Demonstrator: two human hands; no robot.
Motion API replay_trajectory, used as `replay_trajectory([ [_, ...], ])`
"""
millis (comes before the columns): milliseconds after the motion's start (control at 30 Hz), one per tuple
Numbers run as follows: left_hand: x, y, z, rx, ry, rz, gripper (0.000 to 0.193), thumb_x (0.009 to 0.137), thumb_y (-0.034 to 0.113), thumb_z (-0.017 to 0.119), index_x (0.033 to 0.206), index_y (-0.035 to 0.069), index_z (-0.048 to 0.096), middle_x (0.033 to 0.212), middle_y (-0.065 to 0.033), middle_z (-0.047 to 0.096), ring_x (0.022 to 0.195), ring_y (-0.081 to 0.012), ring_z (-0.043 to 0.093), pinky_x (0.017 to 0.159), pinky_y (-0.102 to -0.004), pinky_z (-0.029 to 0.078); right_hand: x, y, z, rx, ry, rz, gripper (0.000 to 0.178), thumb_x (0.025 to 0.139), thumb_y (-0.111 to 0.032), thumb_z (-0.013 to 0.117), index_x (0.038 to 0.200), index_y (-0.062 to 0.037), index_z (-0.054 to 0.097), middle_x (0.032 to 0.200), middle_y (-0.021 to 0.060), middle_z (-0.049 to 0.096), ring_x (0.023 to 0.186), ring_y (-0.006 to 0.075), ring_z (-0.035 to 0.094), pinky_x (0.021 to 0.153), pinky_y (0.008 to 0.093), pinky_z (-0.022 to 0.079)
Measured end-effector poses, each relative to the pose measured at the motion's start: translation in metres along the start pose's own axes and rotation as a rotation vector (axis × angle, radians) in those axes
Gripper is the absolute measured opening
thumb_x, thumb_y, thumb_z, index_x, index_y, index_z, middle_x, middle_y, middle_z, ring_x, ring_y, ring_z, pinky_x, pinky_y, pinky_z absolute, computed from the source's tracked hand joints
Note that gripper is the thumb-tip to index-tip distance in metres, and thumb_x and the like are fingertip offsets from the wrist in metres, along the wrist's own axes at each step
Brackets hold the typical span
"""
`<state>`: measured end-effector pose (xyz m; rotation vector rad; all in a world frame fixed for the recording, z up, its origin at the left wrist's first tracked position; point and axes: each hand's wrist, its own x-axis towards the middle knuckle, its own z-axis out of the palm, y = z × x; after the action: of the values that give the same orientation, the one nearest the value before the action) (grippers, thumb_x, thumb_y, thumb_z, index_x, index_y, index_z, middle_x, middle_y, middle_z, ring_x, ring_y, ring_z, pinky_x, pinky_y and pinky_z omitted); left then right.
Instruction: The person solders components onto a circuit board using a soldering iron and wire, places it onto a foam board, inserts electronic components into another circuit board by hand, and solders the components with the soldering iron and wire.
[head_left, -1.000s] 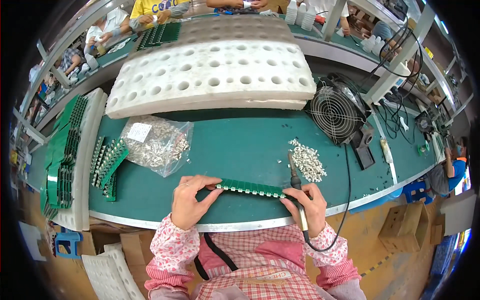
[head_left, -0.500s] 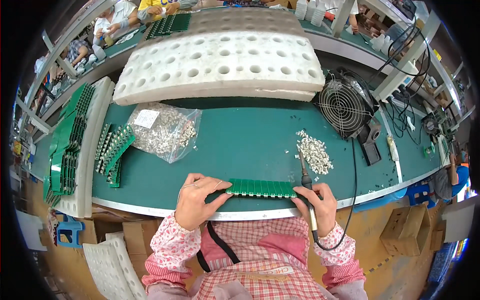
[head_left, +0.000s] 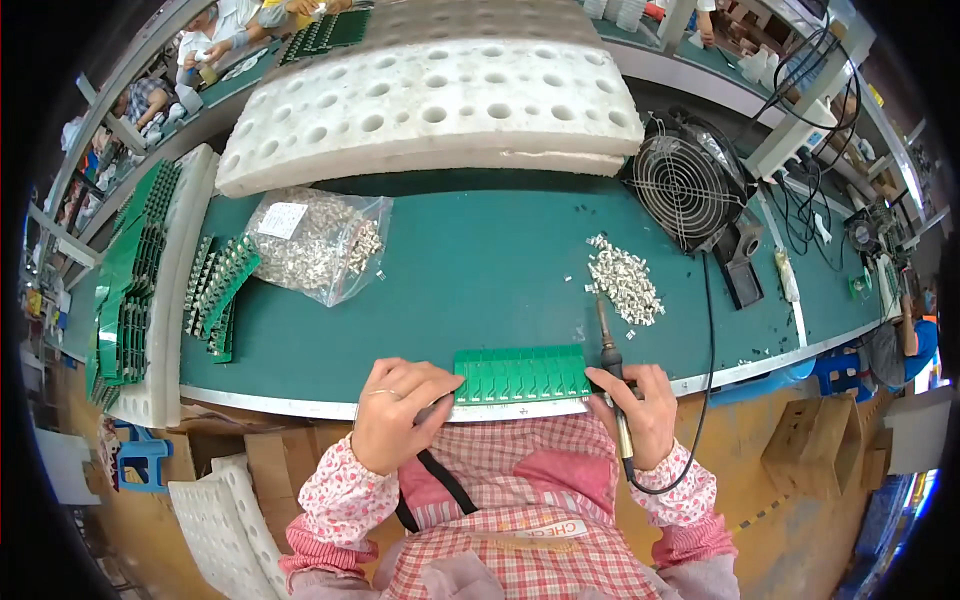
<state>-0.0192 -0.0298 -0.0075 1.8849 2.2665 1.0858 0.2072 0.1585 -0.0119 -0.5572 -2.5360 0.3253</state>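
Observation:
A long green circuit board panel (head_left: 521, 375) is held at the table's front edge, its flat face tilted up toward me. My left hand (head_left: 401, 412) pinches the panel's left end between thumb and fingers. At the right end, my right hand (head_left: 643, 412) grips the panel and also keeps a soldering iron (head_left: 612, 360) tucked in it, tip pointing away from me. The iron's black cord loops down below that hand and back up the table. Beyond the iron lies a heap of small silvery metal parts (head_left: 625, 282).
A clear bag of small parts (head_left: 318, 245) lies behind, left of centre. Stacked circuit boards (head_left: 130, 290) rest on foam at the far left, with more boards (head_left: 222, 285) beside them. A black fan (head_left: 685, 190) stands at the right; a holed foam block (head_left: 430, 120) spans the back.
The panel has been tipped so that more of its green face shows and its row of lower pins is out of sight. Both hands still hold its ends.

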Motion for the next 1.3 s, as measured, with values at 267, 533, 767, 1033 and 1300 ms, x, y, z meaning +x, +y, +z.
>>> replay_trajectory([
  [267,-0.014,0.008,0.01,0.233,0.014,0.099,0.033,0.071,-0.001,0.068,0.103,0.008,0.065,0.099,-0.0047,0.064,0.091,-0.022,0.062,0.079,-0.0378,0.043,-0.004,0.001,-0.003,0.016,0.0,-0.036,0.041,0.066,-0.005,0.075,0.105,-0.0148,0.068,0.084,0.0067,0.052,0.076,0.024,0.053,0.066,0.0366,0.045],
  [533,-0.007,0.011,0.013,0.112,0.039,-0.039,0.038,0.067,0.008,0.075,0.104,0.006,0.065,0.101,-0.006,0.063,0.095,-0.0259,0.058,0.084,-0.0399,0.04,-0.004,-0.006,0.014,0.118,0.077,0.012,0.042,0.067,-0.003,0.075,0.106,-0.0145,0.067,0.087,0.0069,0.054,0.083,0.0257,0.055,0.078,0.0373,0.048],
  [767,-0.006,0.007,0.016,0.122,0.035,-0.04,0.039,0.066,0.011,0.077,0.103,0.006,0.065,0.103,-0.0068,0.062,0.094,-0.0272,0.057,0.084,-0.0392,0.04,-0.004,-0.008,0.02,0.094,0.092,0.046,0.042,0.067,-0.003,0.076,0.106,-0.015,0.067,0.09,0.0077,0.052,0.083,0.0266,0.054,0.075,0.0373,0.046],
  [1033,0.012,0.029,-0.002,0.216,-0.004,-0.04,0.025,0.069,0.012,0.074,0.09,0.005,0.064,0.086,-0.0058,0.058,0.08,-0.0247,0.055,0.075,-0.038,0.038,-0.004,-0.007,0.0,0.124,0.086,0.054,0.044,0.066,-0.004,0.077,0.108,-0.0148,0.068,0.089,0.009,0.051,0.083,0.0263,0.054,0.072,0.0384,0.047],
  [1300,0.029,0.078,0.039,0.085,-0.366,0.209,0.021,0.074,0.019,0.072,0.077,0.009,0.053,0.073,-0.0035,0.049,0.068,-0.0197,0.054,0.072,-0.0351,0.039,-0.009,-0.017,-0.027,0.108,-0.062,-0.317,0.036,0.067,-0.026,0.077,0.101,-0.0194,0.069,0.089,0.0058,0.05,0.082,0.0233,0.056,0.072,0.0366,0.051],
])
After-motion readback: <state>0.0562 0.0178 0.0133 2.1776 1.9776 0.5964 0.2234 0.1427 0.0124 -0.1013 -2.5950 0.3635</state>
